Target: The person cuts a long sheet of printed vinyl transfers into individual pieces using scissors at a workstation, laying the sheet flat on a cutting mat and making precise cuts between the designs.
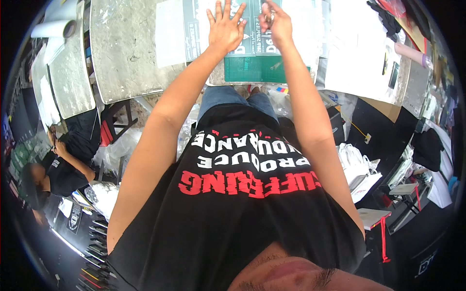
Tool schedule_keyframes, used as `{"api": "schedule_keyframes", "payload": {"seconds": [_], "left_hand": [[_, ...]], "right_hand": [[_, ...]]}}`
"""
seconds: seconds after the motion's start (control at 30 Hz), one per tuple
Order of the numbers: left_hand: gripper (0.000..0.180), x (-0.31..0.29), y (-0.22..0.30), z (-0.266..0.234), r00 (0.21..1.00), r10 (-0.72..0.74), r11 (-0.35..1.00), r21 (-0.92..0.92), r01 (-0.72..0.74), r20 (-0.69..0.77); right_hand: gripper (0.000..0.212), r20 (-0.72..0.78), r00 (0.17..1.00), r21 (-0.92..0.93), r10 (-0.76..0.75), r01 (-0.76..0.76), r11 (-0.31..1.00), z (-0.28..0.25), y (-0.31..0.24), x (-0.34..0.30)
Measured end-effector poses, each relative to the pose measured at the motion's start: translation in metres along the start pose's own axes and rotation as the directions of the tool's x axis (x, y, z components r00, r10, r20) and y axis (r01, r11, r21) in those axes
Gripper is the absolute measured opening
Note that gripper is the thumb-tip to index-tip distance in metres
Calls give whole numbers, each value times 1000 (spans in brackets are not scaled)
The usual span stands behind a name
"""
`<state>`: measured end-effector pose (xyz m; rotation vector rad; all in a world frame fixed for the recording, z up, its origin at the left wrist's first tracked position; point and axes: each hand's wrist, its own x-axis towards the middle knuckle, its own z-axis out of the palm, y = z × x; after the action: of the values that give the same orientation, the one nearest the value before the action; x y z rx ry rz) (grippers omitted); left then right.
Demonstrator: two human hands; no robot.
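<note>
My left hand (226, 30) lies flat with its fingers spread, pressing on a translucent film sheet (194, 41) that carries white mirrored lettering. Just to its right, my right hand (277, 25) is over the same sheet. Its fingers are curled together around something small that I cannot make out. Under the film is a green cutting mat (242, 71), whose near part shows at the table's front edge.
The worn grey table (131, 48) extends to the left. White sheeting (357, 53) covers its right side. Rolls of material (54, 29) lie at far left. Another person (68, 169) works at lower left. Clear plastic (119, 140) and white bags (359, 169) lie below.
</note>
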<state>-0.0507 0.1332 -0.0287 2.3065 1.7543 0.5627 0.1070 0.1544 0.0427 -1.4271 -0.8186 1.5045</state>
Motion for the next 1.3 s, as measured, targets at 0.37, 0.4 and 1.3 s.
{"api": "schedule_keyframes", "payload": {"seconds": [0.37,0.4,1.3], "left_hand": [[55,28,57,15,993,-93,990,-109,85,-71],[57,30,43,8,996,-86,971,-224,84,3],[64,-4,-4,-11,996,-39,995,-86,46,85]], "right_hand": [[53,195,933,-284,303,-242,928,-98,30,-240],[53,208,917,-259,340,-284,923,-106,45,-259],[53,139,935,-9,326,-328,945,-32,107,-220]]}}
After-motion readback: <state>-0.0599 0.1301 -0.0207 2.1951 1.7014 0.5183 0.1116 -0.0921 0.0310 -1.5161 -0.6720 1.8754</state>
